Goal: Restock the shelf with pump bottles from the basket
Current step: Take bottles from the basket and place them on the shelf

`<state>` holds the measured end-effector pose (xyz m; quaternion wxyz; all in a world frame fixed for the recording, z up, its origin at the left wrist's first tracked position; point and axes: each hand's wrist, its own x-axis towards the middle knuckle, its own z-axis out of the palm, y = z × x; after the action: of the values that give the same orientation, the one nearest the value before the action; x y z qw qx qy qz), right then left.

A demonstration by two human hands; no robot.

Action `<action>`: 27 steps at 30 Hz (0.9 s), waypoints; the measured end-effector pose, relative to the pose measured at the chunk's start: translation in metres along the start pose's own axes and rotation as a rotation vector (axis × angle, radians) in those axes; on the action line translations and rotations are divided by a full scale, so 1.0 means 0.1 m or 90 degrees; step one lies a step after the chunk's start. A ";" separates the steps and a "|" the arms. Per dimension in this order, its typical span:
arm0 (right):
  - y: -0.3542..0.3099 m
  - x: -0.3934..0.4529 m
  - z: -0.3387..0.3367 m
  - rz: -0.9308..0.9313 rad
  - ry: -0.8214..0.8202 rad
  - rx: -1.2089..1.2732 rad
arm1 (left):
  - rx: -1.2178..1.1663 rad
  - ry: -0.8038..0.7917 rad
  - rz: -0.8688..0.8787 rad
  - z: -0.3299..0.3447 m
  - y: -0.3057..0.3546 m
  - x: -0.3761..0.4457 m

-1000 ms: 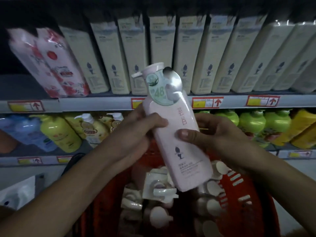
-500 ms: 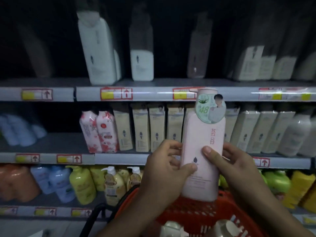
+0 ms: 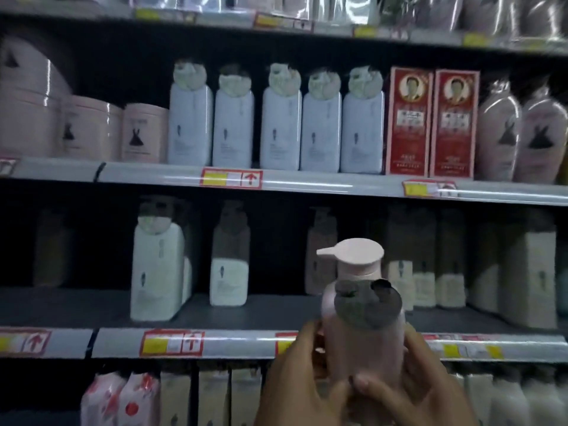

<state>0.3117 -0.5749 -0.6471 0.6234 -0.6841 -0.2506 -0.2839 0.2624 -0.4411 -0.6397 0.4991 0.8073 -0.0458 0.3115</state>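
Your left hand (image 3: 295,376) and right hand (image 3: 427,392) grip 1 upright pink pump bottle (image 3: 364,321), fingers curled around it, near the shelf (image 3: 215,312).

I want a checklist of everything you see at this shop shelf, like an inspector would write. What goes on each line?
Surface: middle shelf, dark, with bare space near its front edge.
Job's things: pink pump bottle, upright, held in front of the middle shelf; basket not in view.
Clutter: white bottles on the middle shelf; pale bottles and red boxes on the shelf above.
Grips: left hand and right hand both hold the pump bottle.
Cables: nothing seen.
Surroundings: dim shop aisle; yellow price tags on the shelf edges.
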 end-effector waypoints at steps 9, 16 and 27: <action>0.50 1.44 0.24 -0.093 -0.229 0.034 | 0.054 0.134 0.031 0.11 -0.12 1.20; 1.00 1.75 0.43 0.060 -0.212 0.034 | 0.112 0.115 -0.027 0.31 -0.41 1.61; 1.21 1.78 0.50 0.208 -0.149 -0.240 | 0.261 0.053 -0.183 0.49 -0.36 1.79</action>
<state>0.5266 -0.5392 -0.6116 0.4895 -0.8476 -0.1499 -0.1398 0.4423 -0.4211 -0.5845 0.3657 0.8763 0.1541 0.2732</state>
